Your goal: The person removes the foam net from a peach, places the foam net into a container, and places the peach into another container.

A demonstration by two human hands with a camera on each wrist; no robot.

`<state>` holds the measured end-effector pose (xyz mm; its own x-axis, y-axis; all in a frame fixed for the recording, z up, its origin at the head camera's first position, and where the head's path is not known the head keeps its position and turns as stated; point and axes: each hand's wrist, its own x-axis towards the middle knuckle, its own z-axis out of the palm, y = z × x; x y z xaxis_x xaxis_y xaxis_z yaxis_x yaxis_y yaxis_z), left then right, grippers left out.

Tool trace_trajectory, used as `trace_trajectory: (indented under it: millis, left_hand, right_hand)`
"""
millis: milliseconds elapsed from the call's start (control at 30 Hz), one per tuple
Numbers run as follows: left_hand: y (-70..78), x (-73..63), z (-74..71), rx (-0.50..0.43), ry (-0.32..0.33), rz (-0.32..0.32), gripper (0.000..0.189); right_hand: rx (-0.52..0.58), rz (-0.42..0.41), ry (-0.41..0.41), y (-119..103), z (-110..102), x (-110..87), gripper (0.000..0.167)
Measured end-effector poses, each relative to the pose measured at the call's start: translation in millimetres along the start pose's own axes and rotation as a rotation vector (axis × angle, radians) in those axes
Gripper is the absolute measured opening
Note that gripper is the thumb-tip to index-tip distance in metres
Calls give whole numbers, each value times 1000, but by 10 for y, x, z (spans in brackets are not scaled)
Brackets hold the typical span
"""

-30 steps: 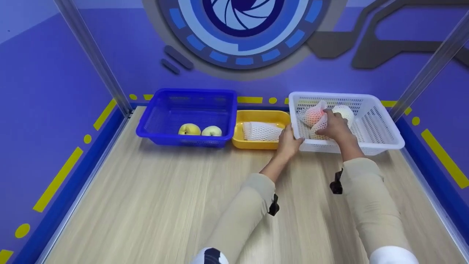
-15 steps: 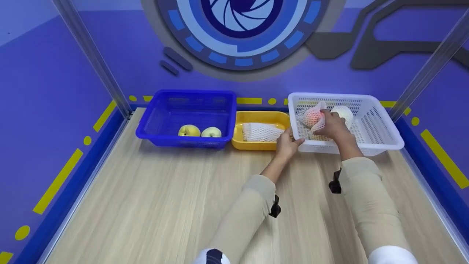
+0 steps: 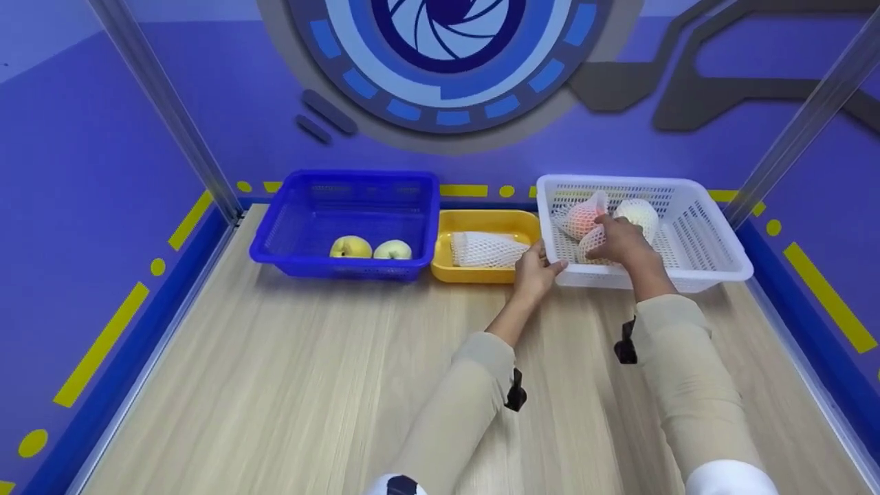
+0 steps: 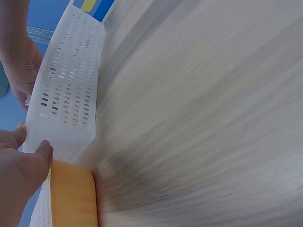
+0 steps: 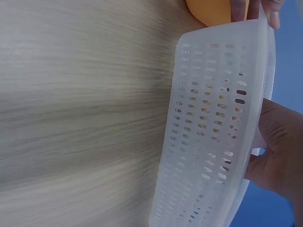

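My left hand (image 3: 535,275) grips the near left corner of the white basket (image 3: 708,276), thumb over the rim, fingers along the outer side. Inside that basket my right hand (image 3: 627,244) holds a fruit in a white foam net (image 3: 590,244), its kind not clear, between thumb and fingers. Behind it lies a reddish fruit in a foam net (image 3: 583,217), and to the right a pale round fruit in a net (image 3: 639,214). From the right wrist view the basket's slotted wall (image 5: 208,118) hides most of the right hand's (image 5: 279,156) fingertips.
A yellow tray (image 3: 474,276) with a white foam net (image 3: 488,249) stands left of the white basket. Further left, a blue basket (image 3: 330,268) contains a yellow fruit (image 3: 350,246) and a pale green fruit (image 3: 392,249). Panelled walls close off the back and sides.
The right hand's fingers have come down a little from the loose upper end of the netting onto the nearer fruit. The left hand keeps its grip on the basket corner.
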<state>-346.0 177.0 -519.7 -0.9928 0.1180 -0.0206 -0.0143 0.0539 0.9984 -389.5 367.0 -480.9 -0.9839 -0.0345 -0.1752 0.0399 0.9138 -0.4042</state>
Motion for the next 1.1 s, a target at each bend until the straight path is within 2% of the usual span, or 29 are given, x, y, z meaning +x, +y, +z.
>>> trace_trajectory:
  millis: [200, 500, 800, 1100]
  left_hand:
    - [6, -1, -5, -7, 14, -1, 54]
    - [13, 5, -9, 3, 31, 4, 58]
    - [-17, -3, -8, -50, 25, -6, 54]
    - [-12, -7, 9, -51, 37, -12, 50]
  right_hand:
    - [-28, -58, -28, 9, 17, 11, 74]
    - [-56, -36, -37, 11, 79, 34, 75]
    - [-39, -18, -56, -18, 96, 17, 73]
    - [-56, 1, -90, -38, 120, 31, 79]
